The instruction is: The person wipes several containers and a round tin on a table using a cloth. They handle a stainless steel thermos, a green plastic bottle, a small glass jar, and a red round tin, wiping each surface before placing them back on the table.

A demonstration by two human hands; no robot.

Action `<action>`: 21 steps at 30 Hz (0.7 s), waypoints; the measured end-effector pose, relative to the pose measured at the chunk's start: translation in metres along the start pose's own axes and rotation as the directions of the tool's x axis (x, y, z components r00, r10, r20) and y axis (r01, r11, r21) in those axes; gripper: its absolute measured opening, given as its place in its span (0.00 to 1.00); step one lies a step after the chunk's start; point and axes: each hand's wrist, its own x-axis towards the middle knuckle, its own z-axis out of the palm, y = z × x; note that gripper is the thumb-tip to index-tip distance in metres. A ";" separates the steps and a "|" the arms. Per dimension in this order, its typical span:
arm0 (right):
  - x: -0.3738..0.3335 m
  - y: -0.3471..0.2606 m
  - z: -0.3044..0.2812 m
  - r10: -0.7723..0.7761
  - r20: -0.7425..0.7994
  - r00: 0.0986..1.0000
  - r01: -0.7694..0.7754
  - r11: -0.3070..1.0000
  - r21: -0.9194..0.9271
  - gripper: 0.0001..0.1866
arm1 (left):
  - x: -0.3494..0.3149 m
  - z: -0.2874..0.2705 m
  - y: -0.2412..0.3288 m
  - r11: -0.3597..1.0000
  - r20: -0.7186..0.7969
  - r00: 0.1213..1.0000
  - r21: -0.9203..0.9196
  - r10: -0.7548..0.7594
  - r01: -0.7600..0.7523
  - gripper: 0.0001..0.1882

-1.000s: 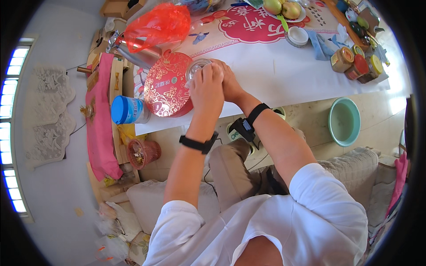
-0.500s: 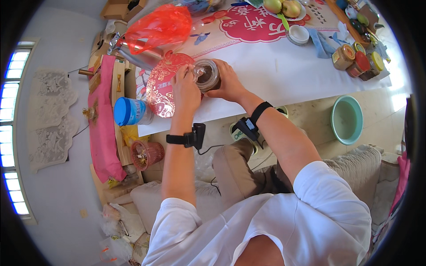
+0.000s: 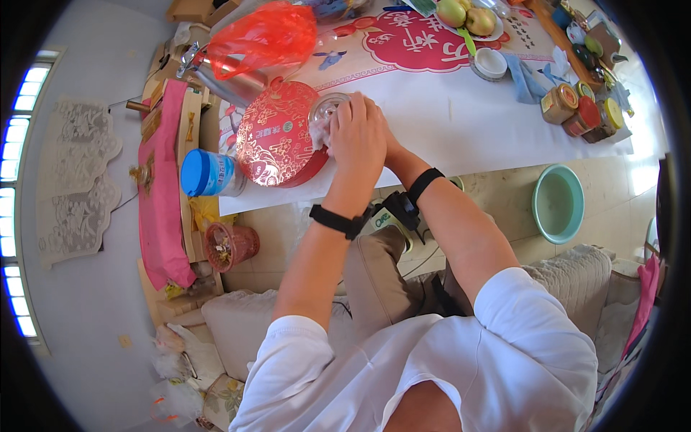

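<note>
A round clear glass jar (image 3: 325,102) is at the near edge of the white-covered table, right beside a round red gift box (image 3: 277,137) with gold pattern. My left hand (image 3: 358,133) reaches across the jar's right side with its fingers closed. A crumpled whitish cloth or tissue (image 3: 320,132) pokes out from under it, against the jar. My right hand (image 3: 392,146) is mostly hidden behind the left one, at the jar's right side; its fingers do not show clearly.
A blue-lidded tub (image 3: 205,173) stands left of the gift box. A red plastic bag (image 3: 263,39) lies over a metal container behind. At the right are a white bowl (image 3: 489,63), several lidded jars (image 3: 579,115) and fruit (image 3: 479,21). A green basin (image 3: 558,204) is on the floor.
My left hand has moved right, from the jar's left side to over its right side, now covering much of my right hand. The whitish cloth or tissue shows more.
</note>
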 end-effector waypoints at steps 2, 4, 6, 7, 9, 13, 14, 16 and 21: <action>0.001 0.003 0.002 -0.006 0.140 0.990 0.009 1.000 -0.019 0.37 | 0.014 0.003 -0.008 0.994 -0.034 0.999 -0.107 0.017 -0.021 0.20; 0.002 0.007 0.004 -0.070 0.093 0.993 0.070 0.998 -0.001 0.38 | 0.020 0.006 -0.014 0.972 -0.093 0.995 -0.226 0.037 -0.057 0.20; 0.003 0.010 0.005 -0.100 0.028 0.995 0.100 0.995 0.005 0.39 | 0.013 0.007 -0.020 0.967 -0.032 0.999 -0.251 0.040 -0.046 0.18; 0.002 0.011 0.005 -0.116 -0.003 0.993 0.116 0.993 0.004 0.39 | 0.005 0.007 -0.022 0.962 -0.025 0.999 -0.267 0.043 -0.048 0.17; 0.002 0.010 0.003 -0.130 -0.044 0.991 0.129 0.991 -0.025 0.42 | -0.017 0.005 -0.028 0.943 -0.128 0.985 -0.297 0.113 -0.147 0.17; -0.001 -0.002 -0.006 0.015 -0.027 1.000 -0.013 0.998 0.063 0.51 | -0.054 0.001 -0.061 0.830 -0.242 0.970 -0.546 -0.025 -0.115 0.21; -0.001 -0.006 -0.008 0.084 -0.002 0.996 -0.083 0.990 0.113 0.53 | -0.056 0.002 -0.071 0.838 -0.192 0.976 -0.546 -0.106 -0.017 0.22; -0.001 -0.015 -0.013 0.124 0.027 0.992 -0.126 0.983 0.130 0.57 | -0.052 0.004 -0.090 0.827 -0.141 0.960 -0.547 -0.242 0.128 0.22; 0.002 -0.022 -0.020 0.166 0.071 0.984 -0.176 0.969 0.171 0.58 | 0.015 -0.003 -0.131 0.715 0.219 0.961 -0.643 -0.171 0.273 0.18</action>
